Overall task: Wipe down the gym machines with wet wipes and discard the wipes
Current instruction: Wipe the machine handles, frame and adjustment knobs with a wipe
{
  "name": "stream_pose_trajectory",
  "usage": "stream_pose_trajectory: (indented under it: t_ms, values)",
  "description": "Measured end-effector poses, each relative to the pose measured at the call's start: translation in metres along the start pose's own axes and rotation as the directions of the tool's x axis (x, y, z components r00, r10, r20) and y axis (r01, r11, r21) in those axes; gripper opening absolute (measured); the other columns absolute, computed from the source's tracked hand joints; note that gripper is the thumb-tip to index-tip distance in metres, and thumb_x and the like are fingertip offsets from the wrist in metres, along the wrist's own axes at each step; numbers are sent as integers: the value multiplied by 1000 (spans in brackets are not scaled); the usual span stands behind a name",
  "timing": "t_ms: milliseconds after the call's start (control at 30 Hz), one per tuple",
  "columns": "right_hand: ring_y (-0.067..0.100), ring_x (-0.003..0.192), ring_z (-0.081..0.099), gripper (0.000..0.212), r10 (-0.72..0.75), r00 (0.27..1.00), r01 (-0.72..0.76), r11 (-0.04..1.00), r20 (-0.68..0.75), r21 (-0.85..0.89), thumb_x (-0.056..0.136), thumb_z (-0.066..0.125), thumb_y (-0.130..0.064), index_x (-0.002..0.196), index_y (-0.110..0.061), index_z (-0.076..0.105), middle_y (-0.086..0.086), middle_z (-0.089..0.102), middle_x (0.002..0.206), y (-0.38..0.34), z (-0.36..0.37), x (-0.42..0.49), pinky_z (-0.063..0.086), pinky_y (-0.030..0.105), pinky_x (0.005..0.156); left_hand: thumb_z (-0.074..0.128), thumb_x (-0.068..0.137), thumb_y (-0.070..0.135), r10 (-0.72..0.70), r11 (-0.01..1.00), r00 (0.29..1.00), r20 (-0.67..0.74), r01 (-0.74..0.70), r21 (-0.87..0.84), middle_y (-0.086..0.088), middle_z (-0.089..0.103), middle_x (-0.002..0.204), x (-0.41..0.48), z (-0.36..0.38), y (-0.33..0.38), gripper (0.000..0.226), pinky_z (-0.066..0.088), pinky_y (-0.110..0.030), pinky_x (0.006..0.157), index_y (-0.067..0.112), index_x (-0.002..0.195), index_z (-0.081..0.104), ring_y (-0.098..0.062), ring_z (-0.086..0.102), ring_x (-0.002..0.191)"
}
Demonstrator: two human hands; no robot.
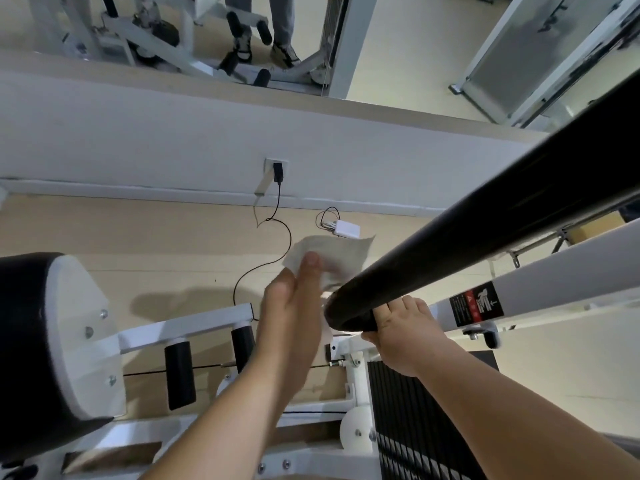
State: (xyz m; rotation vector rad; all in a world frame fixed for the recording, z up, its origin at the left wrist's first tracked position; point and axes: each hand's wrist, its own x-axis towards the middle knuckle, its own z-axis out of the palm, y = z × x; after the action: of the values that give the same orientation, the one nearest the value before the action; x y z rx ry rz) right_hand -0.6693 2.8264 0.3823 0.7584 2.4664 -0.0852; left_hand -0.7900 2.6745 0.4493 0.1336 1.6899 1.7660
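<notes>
A long black padded handle bar (pixel 485 216) of a white gym machine runs from upper right down to the middle of the head view. My right hand (pixel 401 332) grips the bar's near end from underneath. My left hand (pixel 294 299) holds a pale wet wipe (pixel 339 252) with thumb on top, just left of the bar's end. Part of the wipe hangs behind the bar end and my fingers.
A black pad with a white end cap (pixel 69 337) fills the lower left. The white machine frame (pixel 194 327), black foot rollers (pixel 180 374) and a weight stack (pixel 415 410) lie below. A wall socket (pixel 277 168) with cable and white adapter (pixel 344 229) sits ahead. A mirror shows a person's legs.
</notes>
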Motion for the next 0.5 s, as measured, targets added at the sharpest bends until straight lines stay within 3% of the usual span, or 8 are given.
stream_pose_trajectory:
  t_ms: [67, 100, 167, 233, 300, 367, 433, 500]
  values:
    - [23, 125, 43, 45, 1, 1000, -1, 1000, 2, 14, 105, 43, -52, 141, -27, 38, 2, 48, 131, 1, 0, 0, 30, 42, 116, 42, 107, 44, -66, 985, 966, -251, 103, 137, -1, 70, 87, 25, -13, -22, 35, 52, -40, 82, 20, 97, 65, -26, 66, 88]
    - [23, 124, 43, 45, 4, 1000, -4, 1000, 2, 21, 105, 44, -52, 141, -27, 37, 2, 48, 131, 1, 0, 0, 31, 42, 116, 41, 106, 44, -106, 953, 952, -287, 180, 244, -2, 69, 93, 33, -18, -29, 33, 51, -38, 86, 20, 103, 64, -25, 65, 93]
    - [23, 123, 44, 45, 1, 1000, 0, 1000, -10, 6, 105, 43, -52, 141, -27, 37, 3, 48, 130, 1, 1, 1, 31, 42, 115, 41, 107, 38, -309, 883, 937, -161, 345, 317, 0, 63, 93, 42, -13, -38, 31, 47, -29, 78, 16, 114, 61, -16, 59, 88]
    - [24, 122, 44, 46, 7, 1000, -7, 1000, -3, 10, 105, 43, -53, 142, -26, 35, 3, 47, 129, 1, 1, 1, 32, 42, 114, 44, 106, 27, -526, 851, 837, 153, 517, 98, -5, 64, 91, 45, 2, -45, 32, 49, -28, 76, 5, 120, 63, -15, 62, 82]
    - [25, 122, 44, 48, 6, 1000, -6, 1000, -2, 7, 105, 42, -52, 144, -27, 33, 4, 47, 130, 0, 3, 2, 31, 43, 115, 51, 99, 14, -557, 783, 781, 283, 607, -135, -12, 65, 80, 38, 15, -51, 23, 54, -28, 72, -1, 106, 67, -20, 65, 70]
    - [25, 122, 43, 48, 8, 1000, -8, 1000, -8, -2, 105, 42, -52, 144, -26, 33, 4, 46, 131, 1, 3, 2, 31, 42, 114, 56, 93, 15, -530, 761, 816, 233, 578, -293, -12, 63, 77, 31, 23, -51, 15, 51, -32, 76, 5, 92, 67, -21, 63, 69]
    - [26, 121, 43, 46, 12, 1000, -12, 1000, -15, 2, 105, 42, -53, 141, -25, 36, 4, 46, 130, 1, 5, 2, 31, 42, 113, 59, 94, 27, -404, 823, 896, 185, 444, -353, -10, 65, 84, 19, 24, -44, 19, 45, -29, 79, 12, 91, 70, -17, 62, 78]
    - [26, 122, 43, 45, 7, 1000, -7, 1000, -24, -10, 105, 42, -54, 139, -25, 37, 3, 46, 130, 2, 7, 3, 30, 41, 113, 51, 102, 32, -207, 943, 969, 136, 235, -236, 4, 68, 77, 2, 26, -26, 30, 44, -16, 74, 16, 88, 72, -1, 63, 74]
